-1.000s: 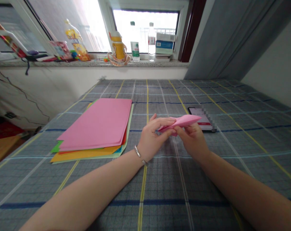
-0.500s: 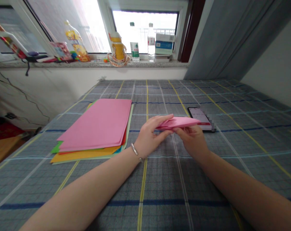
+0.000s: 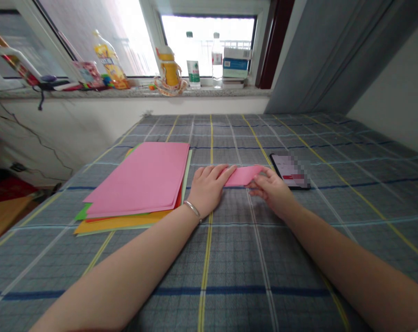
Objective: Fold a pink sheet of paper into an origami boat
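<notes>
Paper (image 3: 241, 176) is now lying flatter; left hand (image 3: 208, 188) is pressing its left end, grip unclear, right hand (image 3: 273, 190) pinching the right corner. Creasing is probably progressing.

A yellow drinking bottle (image 3: 170, 74), a clear bottle (image 3: 216, 69) and stacked boxes (image 3: 235, 64) line the windowsill (image 3: 229, 93) I see at top center; a gray curtain (image 3: 319, 50) hangs at upper right, a yellow-labeled bottle (image 3: 110, 63) stands at upper left.

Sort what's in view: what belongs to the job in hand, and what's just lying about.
Job:
pink paper, touched by left hand and right hand
paper stack, probably

Lying about, it seems:
phone
yellow-labelled bottle
yellow flask
boxes
clear bottles
</notes>
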### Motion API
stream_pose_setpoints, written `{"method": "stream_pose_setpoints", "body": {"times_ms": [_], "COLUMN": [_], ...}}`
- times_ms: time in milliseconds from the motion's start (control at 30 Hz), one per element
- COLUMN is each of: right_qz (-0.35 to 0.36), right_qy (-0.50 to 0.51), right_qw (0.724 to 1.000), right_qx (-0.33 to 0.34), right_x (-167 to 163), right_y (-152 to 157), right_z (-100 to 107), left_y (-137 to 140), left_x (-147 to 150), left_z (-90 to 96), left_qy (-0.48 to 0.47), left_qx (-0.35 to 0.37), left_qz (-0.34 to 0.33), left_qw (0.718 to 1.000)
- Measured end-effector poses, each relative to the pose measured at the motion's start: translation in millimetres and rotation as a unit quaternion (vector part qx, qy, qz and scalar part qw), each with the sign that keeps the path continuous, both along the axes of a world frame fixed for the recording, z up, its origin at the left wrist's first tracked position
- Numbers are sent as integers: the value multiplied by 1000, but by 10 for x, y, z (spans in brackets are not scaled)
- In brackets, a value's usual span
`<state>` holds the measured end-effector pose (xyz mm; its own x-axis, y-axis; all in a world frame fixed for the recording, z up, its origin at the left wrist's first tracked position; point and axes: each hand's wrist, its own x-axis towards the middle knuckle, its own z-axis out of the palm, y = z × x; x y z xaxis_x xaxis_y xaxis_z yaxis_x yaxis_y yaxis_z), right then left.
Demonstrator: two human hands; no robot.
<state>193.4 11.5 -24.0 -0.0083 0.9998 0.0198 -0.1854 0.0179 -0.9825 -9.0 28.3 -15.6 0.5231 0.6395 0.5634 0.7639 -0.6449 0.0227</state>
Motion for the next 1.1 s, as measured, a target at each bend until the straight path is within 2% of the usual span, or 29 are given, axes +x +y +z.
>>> {"method": "stream_pose_setpoints", "body": {"times_ms": [200, 300, 433, 500, 600, 667, 733, 867, 967, 1100], "right_qz": [-40, -24, -12, -30, -59, -61, -39, 51, 110, 135], "right_qy": [-24, -101, -245, -334, -468, -519, -554, -609, -623, -650], "right_qw": [996, 992, 969, 942, 869, 820, 781, 734, 730, 714], "right_qx": [-79, -67, -17, 30, 151, 233, 285, 298, 259, 222], "right_x": [95, 142, 218, 268, 315, 293, 225, 62, 18, 22], "right_y": [90, 106, 136, 165, 202, 202, 177, 123, 141, 193], "right_z": [1, -13, -72, -100, -122, -126, -129, -173, -243, -300], "left_y": [30, 33, 14, 6, 9, 19, 30, 42, 39, 39], "left_x": [6, 12, 17, 23, 47, 70, 91, 116, 130, 155], "left_z": [-86, -118, -139, -132, -124, -132, -147, -174, -193, -240], "left_qy": [69, 93, 89, 74, 51, 48, 49, 46, 47, 67], "left_qx": [-18, -6, -35, -67, -109, -123, -128, -133, -139, -146], "left_qz": [-12, -31, -69, -67, -21, 6, 19, 28, 37, 51], "left_qw": [997, 995, 993, 993, 993, 991, 990, 990, 989, 986]}}
